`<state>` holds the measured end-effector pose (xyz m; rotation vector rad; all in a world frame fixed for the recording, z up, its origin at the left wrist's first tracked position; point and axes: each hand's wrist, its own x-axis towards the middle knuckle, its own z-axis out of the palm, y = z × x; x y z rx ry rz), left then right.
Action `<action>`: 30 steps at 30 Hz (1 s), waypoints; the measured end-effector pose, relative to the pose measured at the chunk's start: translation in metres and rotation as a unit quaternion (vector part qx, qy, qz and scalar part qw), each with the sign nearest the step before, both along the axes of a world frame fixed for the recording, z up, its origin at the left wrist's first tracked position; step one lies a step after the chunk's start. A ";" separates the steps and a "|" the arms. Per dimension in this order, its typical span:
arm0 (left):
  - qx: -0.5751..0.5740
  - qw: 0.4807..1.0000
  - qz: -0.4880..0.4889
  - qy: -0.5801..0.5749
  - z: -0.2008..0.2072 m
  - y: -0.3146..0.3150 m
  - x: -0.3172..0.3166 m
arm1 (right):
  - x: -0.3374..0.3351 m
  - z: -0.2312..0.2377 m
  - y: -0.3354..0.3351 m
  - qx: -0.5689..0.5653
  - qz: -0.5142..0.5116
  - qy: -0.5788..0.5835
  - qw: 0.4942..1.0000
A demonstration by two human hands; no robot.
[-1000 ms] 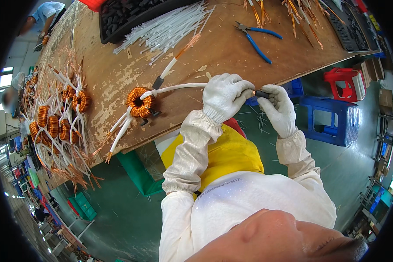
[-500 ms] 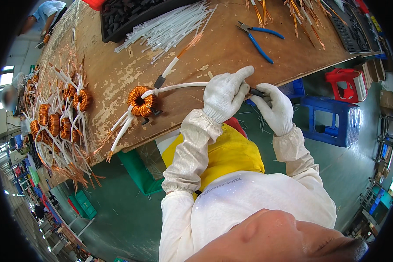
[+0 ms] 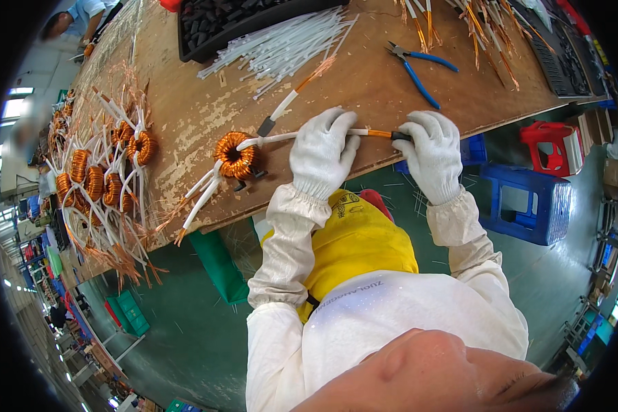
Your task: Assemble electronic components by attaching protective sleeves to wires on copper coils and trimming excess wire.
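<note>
A copper-wound ring coil (image 3: 236,155) lies near the table's front edge, its white-sleeved leads stretching both ways. My gloved left hand (image 3: 323,152) is closed round the lead that runs right from the coil. At that lead's copper end, my gloved right hand (image 3: 429,154) pinches a short black sleeve (image 3: 400,136), which sits around or against the wire tip. Between the hands, bare copper wire (image 3: 378,133) shows. Another lead (image 3: 285,104) points up and right from the coil, with a black sleeve (image 3: 266,126) at its base. Two small dark pieces show beside the coil.
Blue-handled cutters (image 3: 419,65), white cable ties (image 3: 281,44) and a black tray (image 3: 185,51) of black pieces lie farther back. Several finished-looking coils (image 3: 93,175) are heaped left. Copper-ended wires (image 3: 477,27) lie back right. Blue (image 3: 529,206) and red stools (image 3: 553,147) stand right.
My left hand has shifted left along the lead, and my right hand has turned at its end. Copper wire now shows between them. The view has shifted slightly.
</note>
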<state>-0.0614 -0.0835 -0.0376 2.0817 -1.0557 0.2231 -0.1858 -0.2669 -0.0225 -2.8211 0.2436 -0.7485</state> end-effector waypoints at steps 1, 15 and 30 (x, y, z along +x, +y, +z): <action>0.050 0.998 0.015 -0.036 0.003 0.005 0.000 | 0.003 0.002 -0.001 -0.012 -0.004 -0.005 1.000; 0.134 0.975 0.162 -0.072 -0.020 0.013 0.013 | 0.048 -0.003 0.010 -0.120 0.099 0.008 0.988; 0.164 0.971 0.162 0.069 -0.005 0.016 0.020 | 0.056 0.007 0.016 -0.128 0.058 -0.019 0.990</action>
